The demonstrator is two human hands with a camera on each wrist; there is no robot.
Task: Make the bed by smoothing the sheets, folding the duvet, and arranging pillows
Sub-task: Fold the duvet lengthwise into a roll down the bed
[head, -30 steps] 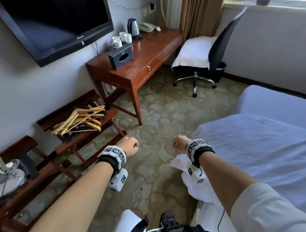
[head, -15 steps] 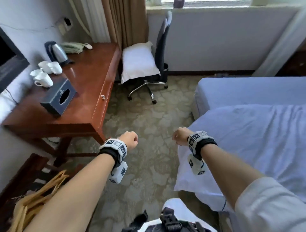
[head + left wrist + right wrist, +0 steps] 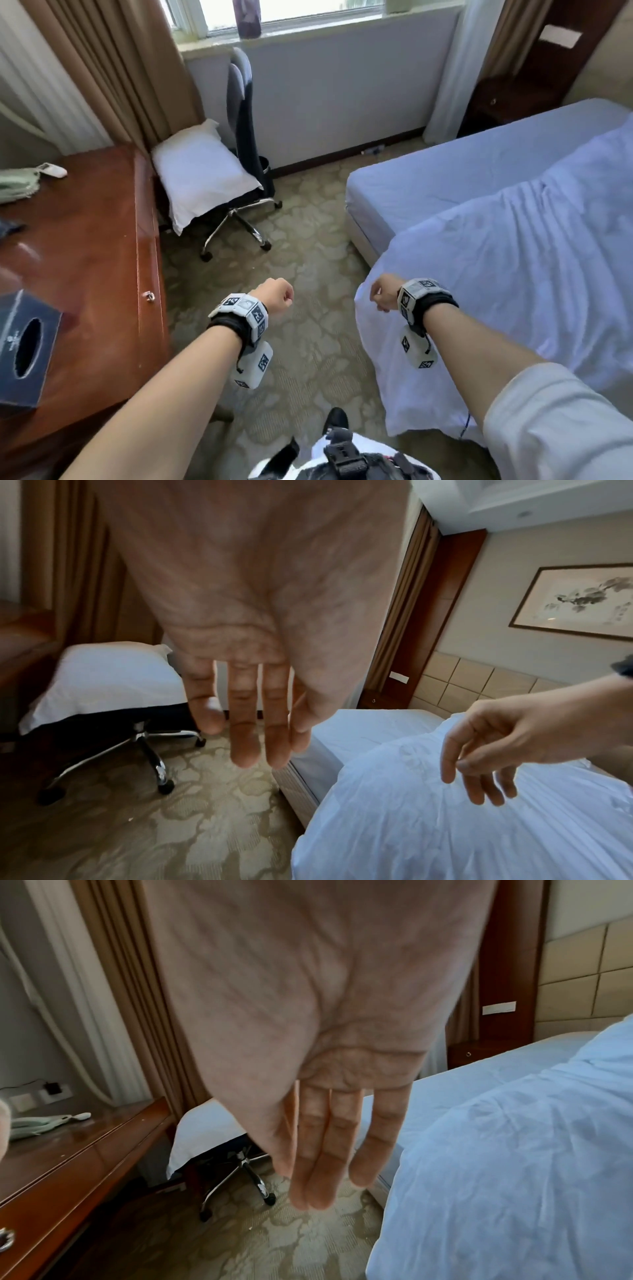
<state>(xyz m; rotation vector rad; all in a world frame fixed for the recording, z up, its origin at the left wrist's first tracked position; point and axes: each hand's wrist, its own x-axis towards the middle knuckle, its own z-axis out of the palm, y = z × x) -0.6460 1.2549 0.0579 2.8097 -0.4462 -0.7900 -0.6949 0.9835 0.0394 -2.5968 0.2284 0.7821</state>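
Observation:
A white duvet (image 3: 513,274) lies rumpled across the bed on the right, and its corner hangs toward the floor. Beyond it the fitted sheet (image 3: 445,181) covers the bare mattress end. A white pillow (image 3: 202,171) sits on the seat of the office chair by the window. My left hand (image 3: 275,296) hangs over the carpet with relaxed fingers (image 3: 257,723) pointing down, holding nothing. My right hand (image 3: 383,293) hovers just left of the duvet's corner, and its fingers (image 3: 329,1150) also hang loose and empty. Neither hand touches the bedding.
A wooden desk (image 3: 85,257) runs along the left, carrying a dark tissue box (image 3: 24,349) and a phone. The wheeled chair (image 3: 243,113) stands between desk and window wall. A dark nightstand (image 3: 513,96) is at the back right. Patterned carpet (image 3: 308,240) separates desk and bed.
The head view has swung right, from the TV and luggage rack to the window, chair and bed. Both hands stay raised in front, empty.

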